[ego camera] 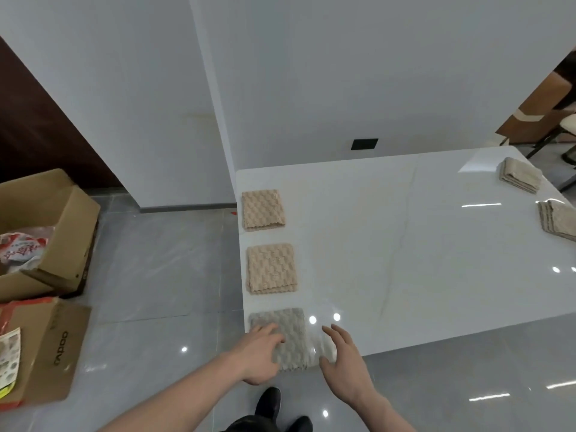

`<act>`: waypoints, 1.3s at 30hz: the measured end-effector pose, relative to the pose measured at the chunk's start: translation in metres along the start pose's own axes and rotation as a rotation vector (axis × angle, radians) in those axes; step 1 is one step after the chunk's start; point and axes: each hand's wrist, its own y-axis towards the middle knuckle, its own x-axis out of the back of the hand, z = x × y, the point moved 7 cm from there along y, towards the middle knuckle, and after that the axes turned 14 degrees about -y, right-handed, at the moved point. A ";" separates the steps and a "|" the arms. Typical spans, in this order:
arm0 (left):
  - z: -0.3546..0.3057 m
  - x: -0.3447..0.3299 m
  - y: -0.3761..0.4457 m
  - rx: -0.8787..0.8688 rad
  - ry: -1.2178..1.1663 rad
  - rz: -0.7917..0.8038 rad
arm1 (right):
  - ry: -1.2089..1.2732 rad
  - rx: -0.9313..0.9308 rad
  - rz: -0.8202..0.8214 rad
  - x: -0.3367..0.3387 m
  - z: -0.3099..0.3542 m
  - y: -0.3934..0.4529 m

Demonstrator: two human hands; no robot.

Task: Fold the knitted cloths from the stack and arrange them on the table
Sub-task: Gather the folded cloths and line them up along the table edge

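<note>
Three folded cloths: in a column along the counter (405, 244) left edge.
Far beige cloth (263, 209): folded flat.
Middle beige cloth (270, 268): folded flat.
Near grey cloth (285, 336): at the near corner.
Left hand (260, 358): fingers spread, resting on the grey cloth.
Right hand (343, 360): fingers relaxed, apart, beside it.
Two stacks (520, 175) (559, 220): far right edge.

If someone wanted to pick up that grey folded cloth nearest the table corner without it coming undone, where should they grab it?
Probably by its near edge, coming from the person's side. The grey folded cloth lies flat with that edge at the rim of the table, so fingers could slide under while a thumb pinches all layers together. The left hand rests on it; the right hand is open beside it.
</note>
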 end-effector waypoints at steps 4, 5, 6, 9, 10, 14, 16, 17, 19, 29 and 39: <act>-0.032 0.016 0.009 -0.050 0.030 -0.065 | 0.070 0.008 -0.038 0.030 -0.014 -0.006; -0.044 0.019 0.011 -0.064 0.030 -0.083 | 0.096 0.012 -0.046 0.039 -0.018 -0.008; -0.056 0.021 0.013 -0.081 0.023 -0.102 | 0.123 0.014 -0.055 0.049 -0.024 -0.010; -0.100 0.021 0.025 -0.132 0.005 -0.132 | 0.206 -0.001 -0.099 0.082 -0.053 -0.012; -0.117 0.018 0.031 -0.148 0.002 -0.141 | 0.230 -0.004 -0.113 0.094 -0.065 -0.013; -0.188 0.002 0.062 -0.176 -0.029 -0.192 | 0.308 -0.022 -0.161 0.149 -0.123 -0.017; -0.226 -0.012 0.079 -0.173 -0.048 -0.212 | 0.325 -0.020 -0.174 0.177 -0.159 -0.022; -0.246 -0.020 0.087 -0.172 -0.059 -0.216 | 0.329 -0.017 -0.181 0.192 -0.178 -0.025; -0.286 -0.036 0.100 -0.176 -0.079 -0.222 | 0.332 -0.029 -0.189 0.220 -0.217 -0.032; -0.427 -0.093 0.149 -0.151 -0.184 -0.241 | 0.332 -0.052 -0.212 0.338 -0.366 -0.024; -0.526 -0.094 0.275 -0.110 -0.151 -0.203 | 0.332 -0.114 -0.212 0.427 -0.483 0.037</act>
